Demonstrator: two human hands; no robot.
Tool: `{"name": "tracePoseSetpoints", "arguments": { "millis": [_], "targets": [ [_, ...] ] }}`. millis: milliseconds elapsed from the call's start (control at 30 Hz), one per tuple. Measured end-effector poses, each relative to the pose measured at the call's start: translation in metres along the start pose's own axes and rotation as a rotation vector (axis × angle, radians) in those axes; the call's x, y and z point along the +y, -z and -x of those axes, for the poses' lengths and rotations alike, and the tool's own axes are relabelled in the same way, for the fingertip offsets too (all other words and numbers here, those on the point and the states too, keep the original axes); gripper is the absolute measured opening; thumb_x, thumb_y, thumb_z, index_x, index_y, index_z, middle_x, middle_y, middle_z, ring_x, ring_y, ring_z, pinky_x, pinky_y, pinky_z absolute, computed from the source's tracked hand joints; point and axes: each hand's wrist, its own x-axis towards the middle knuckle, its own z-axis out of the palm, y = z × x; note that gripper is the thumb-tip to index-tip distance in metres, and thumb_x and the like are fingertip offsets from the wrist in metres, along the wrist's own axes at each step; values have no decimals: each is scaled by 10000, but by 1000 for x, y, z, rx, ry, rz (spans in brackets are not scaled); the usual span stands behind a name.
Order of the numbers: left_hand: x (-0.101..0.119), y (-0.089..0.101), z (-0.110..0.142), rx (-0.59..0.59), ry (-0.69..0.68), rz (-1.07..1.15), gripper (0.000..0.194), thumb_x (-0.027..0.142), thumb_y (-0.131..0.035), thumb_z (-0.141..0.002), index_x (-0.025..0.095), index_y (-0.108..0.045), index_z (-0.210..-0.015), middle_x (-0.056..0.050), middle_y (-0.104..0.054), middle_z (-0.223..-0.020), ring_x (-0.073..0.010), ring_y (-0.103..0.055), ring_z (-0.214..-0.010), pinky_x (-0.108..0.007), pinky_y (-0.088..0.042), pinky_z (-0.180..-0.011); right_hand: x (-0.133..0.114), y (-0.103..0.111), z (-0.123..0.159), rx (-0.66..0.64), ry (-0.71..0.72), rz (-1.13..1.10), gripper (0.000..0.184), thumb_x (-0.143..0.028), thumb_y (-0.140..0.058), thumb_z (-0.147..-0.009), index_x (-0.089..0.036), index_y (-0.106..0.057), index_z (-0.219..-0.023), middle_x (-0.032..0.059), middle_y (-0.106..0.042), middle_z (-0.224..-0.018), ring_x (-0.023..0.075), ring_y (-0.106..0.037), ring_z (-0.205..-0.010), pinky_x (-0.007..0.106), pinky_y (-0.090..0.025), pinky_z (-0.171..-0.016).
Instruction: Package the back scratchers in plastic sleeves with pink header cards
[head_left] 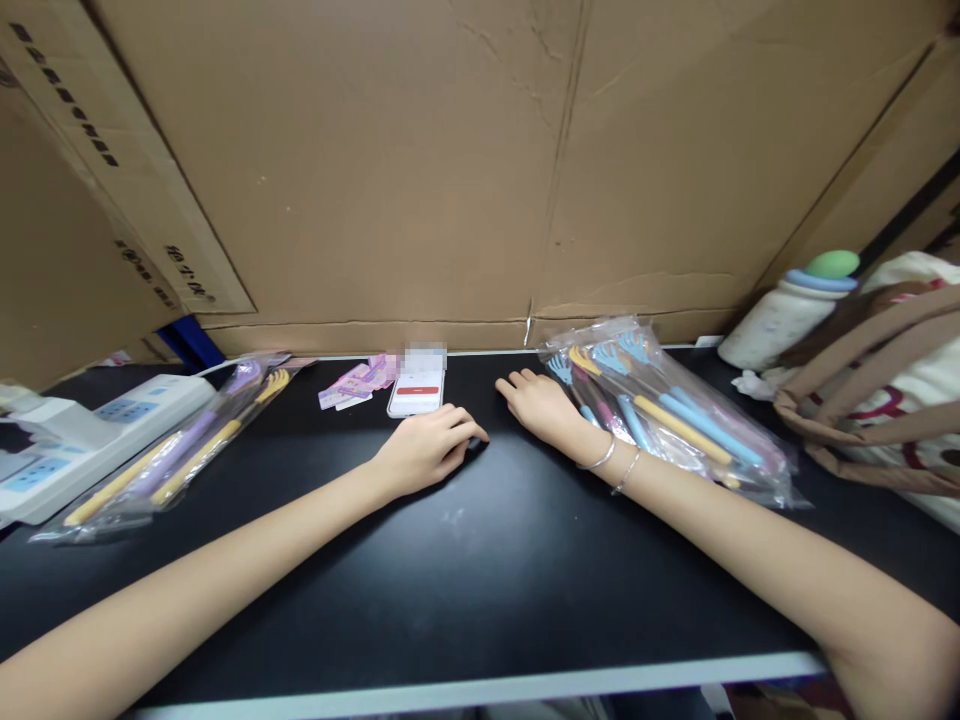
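Table: I'm looking down at a black table with a pale front edge, both forearms stretched across it.
Left hand: my left hand lies palm down near the middle, fingers curled loosely, gripping nothing; a small dark thing sits under the fingertips, too hidden to name.
Right hand: my right hand rests flat and open just beside it, empty, two bangles on the wrist, which touches the right bag of back scratchers.
Phone: a white phone lies just beyond the left hand, toward the back edge.
Cards: pink cards sit beside the phone.
Left side: a second bag of scratchers lies against a white power strip.
Right corner: a tote bag and a bottle.
Back: a cardboard wall.
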Motion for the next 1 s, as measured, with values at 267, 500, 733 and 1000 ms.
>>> {"name": "tracePoseSetpoints", "arguments": {
  "millis": [267,500,733,1000],
  "targets": [
    [-2,0,-1,29,18,90,270,140,-399,-874,227,-603,-1029,-26,-614,-967,-141,-567,-893,-250,-464,-782,1,-1,0,8,-1,-18,224,-148,-374,-897,-146,-538,-1048,119,-604,-961,234,-527,-886,305,-341,-642],
    [-4,-1,0,18,20,92,280,134,-405,-868,233,-601,-1040,-26,-609,-987,-145,-562,-907,-262,-464,-798,0,0,0,-3,-9,-19,231,-143,-367,-897,-143,-539,-1051,120,-603,-969,235,-532,-889,306,-339,-637],
    [-4,-1,0,15,21,100,278,129,-408,-867,230,-600,-1041,-27,-609,-993,-144,-561,-910,-265,-462,-809,0,4,0,-15,-6,-18,234,-151,-374,-894,-139,-540,-1058,131,-604,-987,240,-533,-907,304,-346,-641],
    [-2,0,0,11,17,108,270,143,-420,-861,230,-602,-1041,-26,-611,-1001,-146,-564,-916,-259,-463,-795,2,12,2,-70,26,-23,256,-162,-375,-897,-138,-553,-1080,129,-626,-996,241,-569,-918,303,-399,-679]
  ]
}}
